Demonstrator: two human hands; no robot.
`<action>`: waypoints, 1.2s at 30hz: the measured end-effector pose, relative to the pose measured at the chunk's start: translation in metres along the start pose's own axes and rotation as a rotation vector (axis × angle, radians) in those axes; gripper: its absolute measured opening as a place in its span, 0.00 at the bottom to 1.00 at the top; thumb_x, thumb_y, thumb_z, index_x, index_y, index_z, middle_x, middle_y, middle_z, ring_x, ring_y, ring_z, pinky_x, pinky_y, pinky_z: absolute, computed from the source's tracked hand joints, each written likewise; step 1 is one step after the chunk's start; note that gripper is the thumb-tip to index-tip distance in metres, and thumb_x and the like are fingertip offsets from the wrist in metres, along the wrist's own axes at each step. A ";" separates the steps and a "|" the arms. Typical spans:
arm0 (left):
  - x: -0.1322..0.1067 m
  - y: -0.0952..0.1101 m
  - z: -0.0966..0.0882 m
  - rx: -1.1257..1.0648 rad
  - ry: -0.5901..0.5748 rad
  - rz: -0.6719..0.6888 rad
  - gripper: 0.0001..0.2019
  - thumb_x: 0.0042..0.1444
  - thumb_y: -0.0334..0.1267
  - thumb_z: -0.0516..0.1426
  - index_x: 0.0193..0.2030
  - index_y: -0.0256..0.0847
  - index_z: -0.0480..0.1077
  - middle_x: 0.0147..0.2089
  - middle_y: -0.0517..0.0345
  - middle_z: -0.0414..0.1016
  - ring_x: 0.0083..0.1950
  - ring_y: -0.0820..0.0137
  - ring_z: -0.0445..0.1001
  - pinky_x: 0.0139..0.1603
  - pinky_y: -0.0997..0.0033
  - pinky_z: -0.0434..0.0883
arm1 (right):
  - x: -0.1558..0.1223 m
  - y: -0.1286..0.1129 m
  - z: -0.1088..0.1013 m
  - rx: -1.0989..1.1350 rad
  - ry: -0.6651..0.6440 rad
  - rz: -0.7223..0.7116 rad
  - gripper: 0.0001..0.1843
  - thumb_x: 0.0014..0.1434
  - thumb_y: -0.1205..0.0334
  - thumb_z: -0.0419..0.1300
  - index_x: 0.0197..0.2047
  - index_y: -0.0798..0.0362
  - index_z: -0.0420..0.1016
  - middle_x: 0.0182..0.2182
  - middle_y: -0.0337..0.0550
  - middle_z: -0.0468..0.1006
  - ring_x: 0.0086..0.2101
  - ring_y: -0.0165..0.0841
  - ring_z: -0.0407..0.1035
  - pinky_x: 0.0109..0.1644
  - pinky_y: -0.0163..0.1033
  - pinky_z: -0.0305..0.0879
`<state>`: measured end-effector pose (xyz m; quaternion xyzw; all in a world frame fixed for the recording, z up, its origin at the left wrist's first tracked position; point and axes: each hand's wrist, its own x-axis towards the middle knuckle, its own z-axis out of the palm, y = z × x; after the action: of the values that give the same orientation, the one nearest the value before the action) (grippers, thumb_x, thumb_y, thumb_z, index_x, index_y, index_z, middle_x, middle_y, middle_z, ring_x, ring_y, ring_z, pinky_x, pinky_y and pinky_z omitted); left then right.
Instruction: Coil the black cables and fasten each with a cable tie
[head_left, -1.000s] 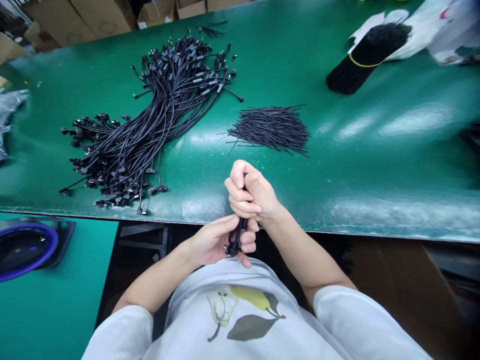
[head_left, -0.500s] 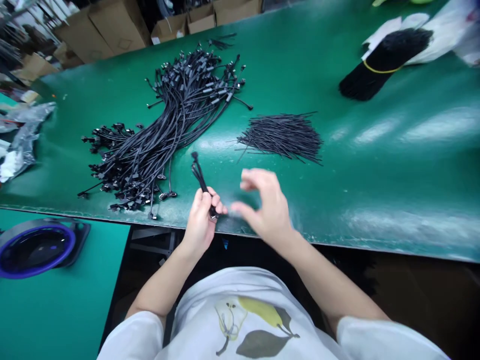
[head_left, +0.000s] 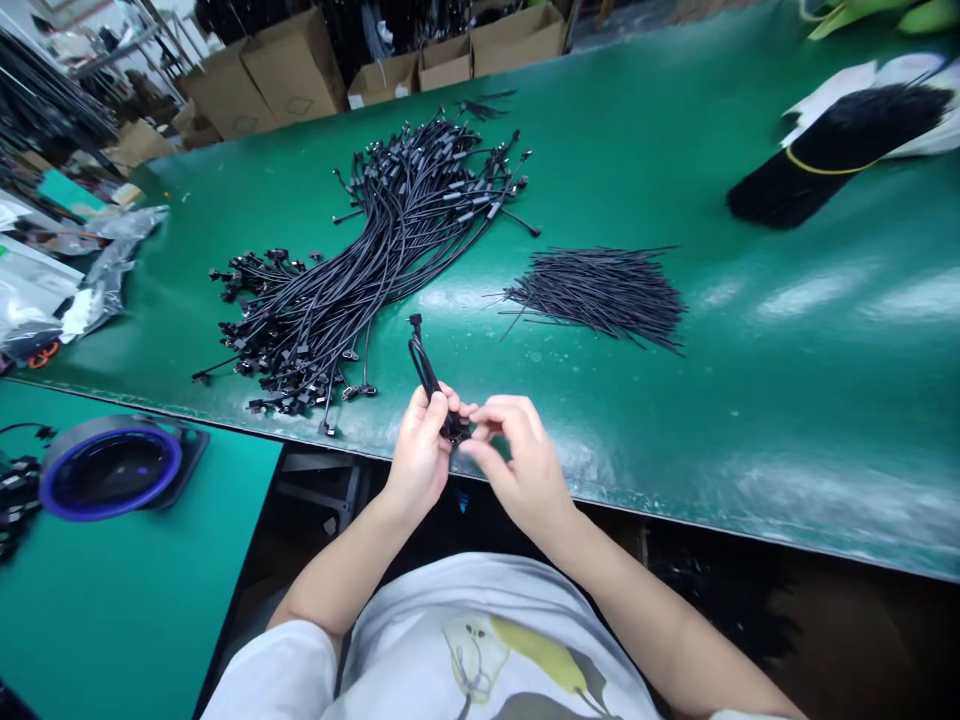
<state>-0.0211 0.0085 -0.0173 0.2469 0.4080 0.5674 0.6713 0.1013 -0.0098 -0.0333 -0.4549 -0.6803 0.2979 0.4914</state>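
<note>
Far to the left of the hands, a round blue dish (head_left: 112,470) sits on a lower green top. Up and to the left of the hands, a big pile of black cables (head_left: 360,250) lies on the green table (head_left: 750,400).

The left hand (head_left: 420,460) is closed around one folded cable (head_left: 421,362), just over the table's front edge. It holds the low end. The rest of the cable sticks up and away, with a small plug on top.

The right hand (head_left: 525,475) touches the left one. Its thumb and first finger pinch at the same low end. I cannot tell if something thin is between those fingers.

The cable looks light and bendy, but a bit springy. I think it would spring open if the grip went loose. It seems best to hold it tight around the folded part, not by the small plug.

Up and to the right of the hands lies a loose heap of thin black ties (head_left: 600,290). Far to the right, a thick bunch of ties (head_left: 817,165) has a yellow band around it.
</note>
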 end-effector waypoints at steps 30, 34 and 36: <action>0.007 -0.011 -0.006 0.198 -0.011 0.153 0.11 0.59 0.44 0.60 0.37 0.39 0.66 0.32 0.62 0.69 0.39 0.72 0.73 0.46 0.71 0.69 | 0.012 0.009 -0.007 0.449 -0.272 0.442 0.11 0.62 0.55 0.57 0.42 0.52 0.75 0.32 0.40 0.75 0.29 0.29 0.70 0.39 0.38 0.69; 0.003 -0.007 -0.006 0.185 -0.003 0.065 0.12 0.58 0.44 0.60 0.40 0.39 0.65 0.31 0.63 0.65 0.36 0.74 0.69 0.41 0.74 0.68 | 0.001 0.007 0.000 0.269 -0.228 0.246 0.09 0.63 0.60 0.57 0.43 0.52 0.76 0.41 0.45 0.77 0.36 0.32 0.73 0.43 0.39 0.69; 0.002 -0.004 -0.008 0.234 -0.036 0.060 0.12 0.59 0.45 0.59 0.39 0.39 0.64 0.31 0.64 0.63 0.34 0.76 0.67 0.37 0.76 0.67 | -0.002 0.004 -0.004 0.057 -0.210 0.027 0.08 0.64 0.62 0.56 0.44 0.52 0.75 0.40 0.45 0.77 0.38 0.32 0.72 0.43 0.38 0.68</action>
<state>-0.0249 0.0088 -0.0255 0.3455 0.4518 0.5313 0.6279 0.1068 -0.0099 -0.0357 -0.4162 -0.7129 0.3699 0.4262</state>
